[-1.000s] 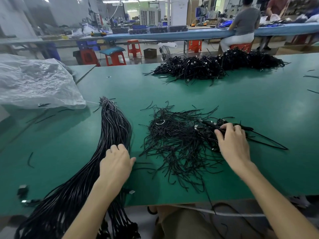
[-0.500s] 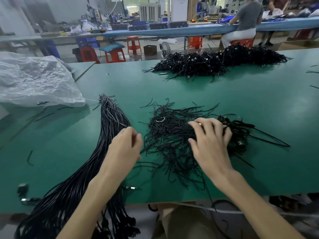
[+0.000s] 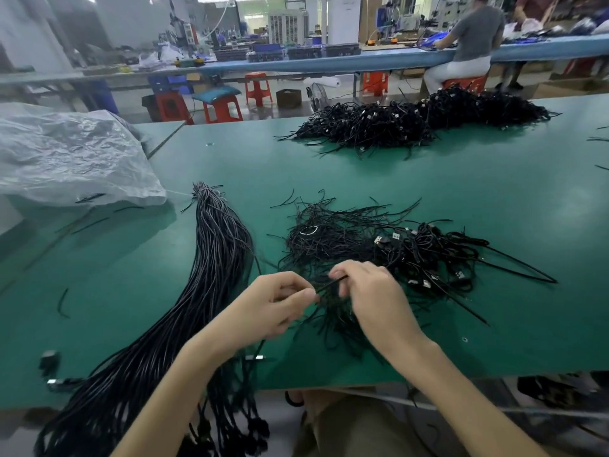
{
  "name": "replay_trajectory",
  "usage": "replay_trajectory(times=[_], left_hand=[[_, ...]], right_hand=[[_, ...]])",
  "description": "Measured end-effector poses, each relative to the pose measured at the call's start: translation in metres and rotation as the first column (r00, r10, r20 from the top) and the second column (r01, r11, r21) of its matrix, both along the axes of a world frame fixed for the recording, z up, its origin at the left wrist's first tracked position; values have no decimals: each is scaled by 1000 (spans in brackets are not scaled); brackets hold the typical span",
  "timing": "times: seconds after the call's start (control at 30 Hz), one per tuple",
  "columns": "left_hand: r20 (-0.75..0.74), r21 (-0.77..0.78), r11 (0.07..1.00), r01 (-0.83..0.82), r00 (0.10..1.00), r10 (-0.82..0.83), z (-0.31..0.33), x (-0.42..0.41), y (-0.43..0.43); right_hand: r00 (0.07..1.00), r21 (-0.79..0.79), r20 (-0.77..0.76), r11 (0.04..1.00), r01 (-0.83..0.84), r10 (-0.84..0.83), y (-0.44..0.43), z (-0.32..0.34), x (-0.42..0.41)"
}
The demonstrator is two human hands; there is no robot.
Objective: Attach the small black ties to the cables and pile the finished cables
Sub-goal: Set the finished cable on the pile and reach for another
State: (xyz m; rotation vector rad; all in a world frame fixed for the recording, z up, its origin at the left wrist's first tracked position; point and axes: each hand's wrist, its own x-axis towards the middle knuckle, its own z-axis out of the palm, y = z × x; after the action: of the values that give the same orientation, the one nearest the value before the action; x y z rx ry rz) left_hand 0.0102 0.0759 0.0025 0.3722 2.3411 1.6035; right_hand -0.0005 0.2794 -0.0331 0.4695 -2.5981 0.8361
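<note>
A loose heap of small black ties (image 3: 333, 239) lies in the middle of the green table (image 3: 494, 199). A long bundle of black cables (image 3: 214, 258) runs from mid-table down over the near edge on the left. Beside the ties sits a small pile of coiled cables with silver plugs (image 3: 428, 258). My left hand (image 3: 273, 305) and my right hand (image 3: 369, 288) meet just in front of the ties. Both pinch one thin black tie (image 3: 329, 285) between them, the fingers curled.
A big pile of finished cables (image 3: 421, 120) lies at the far side of the table. A crumpled clear plastic bag (image 3: 72, 156) covers the left. Stray ties dot the table on the left and right. Behind stand stools, another bench and a seated person (image 3: 471, 44).
My right hand came off the small pile of cables, crossed the tie heap and drew back towards me. My left hand left the cable bundle and moved right. Both now pinch a tie.
</note>
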Motion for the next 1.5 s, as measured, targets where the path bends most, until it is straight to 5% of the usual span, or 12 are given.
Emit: replay_trajectory(times=[0.13, 0.3, 0.43, 0.63, 0.7, 0.8, 0.93, 1.0, 1.2, 1.4, 1.5], left_hand=[[17, 154, 988, -4, 1000, 1, 7, -1, -24], [28, 470, 873, -132, 990, 135, 1, -13, -27], [313, 824, 472, -313, 946, 82, -4, -21, -21], [428, 903, 51, -427, 903, -28, -11, -26, -7], [444, 891, 93, -445, 896, 30, -10, -27, -2], [461, 827, 280, -487, 874, 157, -6, -26, 5], [486, 852, 171, -496, 868, 99, -2, -24, 6], [491, 862, 128, -491, 870, 34, -2, -22, 6], [393, 896, 225, -383, 919, -3, 5, -19, 19], [275, 927, 283, -247, 959, -65, 8, -15, 18], [218, 946, 269, -182, 969, -112, 8, -13, 10]], right_hand=[[970, -262, 101, 935, 238, -219, 36, 4, -13], [963, -167, 88, 949, 267, -255, 47, -2, -11], [975, 8, 36, 976, 219, -219, 46, -8, -7], [985, 42, 157, 997, 60, -66, 43, -22, 1], [993, 121, 99, 991, 49, -61, 41, -21, 7], [999, 213, -27, 976, 45, -40, 42, -16, 14], [997, 235, 77, 972, -23, 4, 44, -11, 16], [987, 186, 152, 979, -85, 57, 42, -11, 20], [917, 0, 275, 953, -302, 291, 9, 5, 35], [824, -428, 360, 862, -272, 438, -20, 2, 41], [835, -478, 359, 851, -220, 417, -14, -1, 36]])
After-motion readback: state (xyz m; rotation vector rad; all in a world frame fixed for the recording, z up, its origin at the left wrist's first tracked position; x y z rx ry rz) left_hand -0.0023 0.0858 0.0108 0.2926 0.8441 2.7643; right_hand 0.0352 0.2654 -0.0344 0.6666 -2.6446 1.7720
